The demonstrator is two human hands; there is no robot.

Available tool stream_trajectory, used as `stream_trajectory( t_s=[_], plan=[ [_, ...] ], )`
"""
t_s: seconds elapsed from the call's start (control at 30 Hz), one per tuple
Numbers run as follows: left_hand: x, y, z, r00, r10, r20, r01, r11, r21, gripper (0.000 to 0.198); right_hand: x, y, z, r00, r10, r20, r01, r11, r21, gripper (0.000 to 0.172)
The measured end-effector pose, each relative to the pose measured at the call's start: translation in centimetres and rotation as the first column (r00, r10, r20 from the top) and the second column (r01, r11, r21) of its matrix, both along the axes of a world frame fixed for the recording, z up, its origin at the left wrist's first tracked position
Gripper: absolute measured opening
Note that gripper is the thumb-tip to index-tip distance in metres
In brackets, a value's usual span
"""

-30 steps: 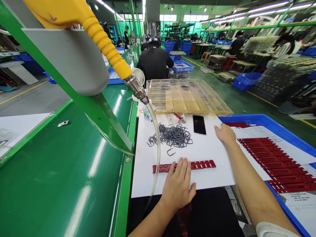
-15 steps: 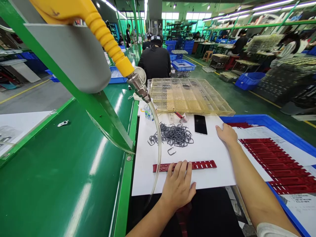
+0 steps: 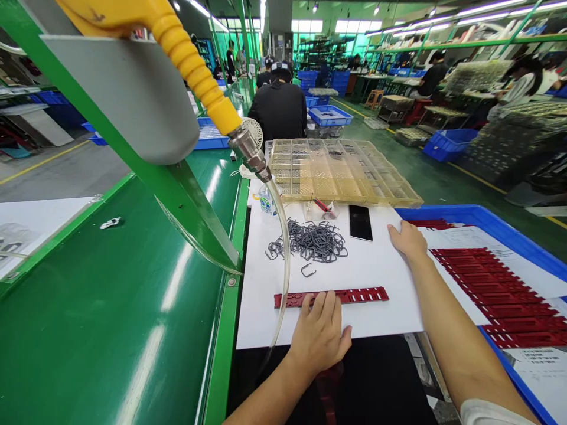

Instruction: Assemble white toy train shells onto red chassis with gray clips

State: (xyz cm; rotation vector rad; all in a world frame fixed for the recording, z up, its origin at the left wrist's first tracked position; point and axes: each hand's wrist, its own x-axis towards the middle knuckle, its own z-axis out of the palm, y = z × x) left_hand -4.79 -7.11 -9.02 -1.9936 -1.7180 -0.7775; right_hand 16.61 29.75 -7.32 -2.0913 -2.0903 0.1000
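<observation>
The thin clear tube [image 3: 287,260] crosses in front of the left end of a red slotted strip [image 3: 363,295], hiding a sliver of it, and fingers cover part of its near edge toward the middle. The strip lies flat on the white tabletop [image 3: 376,265], in front of the person's body; take it as the clock's centre. At twelve o'clock, a small clear box [image 3: 310,212] holds something red and thin, too small to make out, and what sits in the compartments of the tray [image 3: 349,190] beyond is blurred.

The left hand [image 3: 319,332], reaching in from seven o'clock, is loosely open, palm down, its fingers close together and slightly bent with the tips touching the strip, the thumb held apart. The right hand [image 3: 408,239] rests at two o'clock on the tabletop's edge; its other fingers are mostly hidden, so whether it grips anything cannot be told.

The strip has a raised rounded pattern on its left part and rectangular slots toward its right end. At eleven o'clock lies a tangled pile of grey bent clips [image 3: 316,242], with one U-shaped clip [image 3: 307,271] apart at ten. A glossy black phone [image 3: 360,222] lies at one o'clock. Similar red strips [image 3: 500,289] lie in rows at three, over papers and a blue bin [image 3: 456,212].
</observation>
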Motion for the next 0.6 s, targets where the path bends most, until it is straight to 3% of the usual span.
stream_trajectory(
  t_s=[0.3,0.6],
  plan=[
    [0.09,-0.03,0.20,1.000,0.005,0.015,-0.006,1.000,0.010,0.050,-0.59,-0.86,1.02,1.000,-0.008,0.016,0.008,0.999,-0.037,0.066],
    [0.07,-0.11,0.05,1.000,0.009,0.000,-0.009,1.000,-0.006,0.055,-0.55,-0.71,0.80,1.000,-0.005,0.013,0.006,1.000,-0.025,0.064]
  ],
)
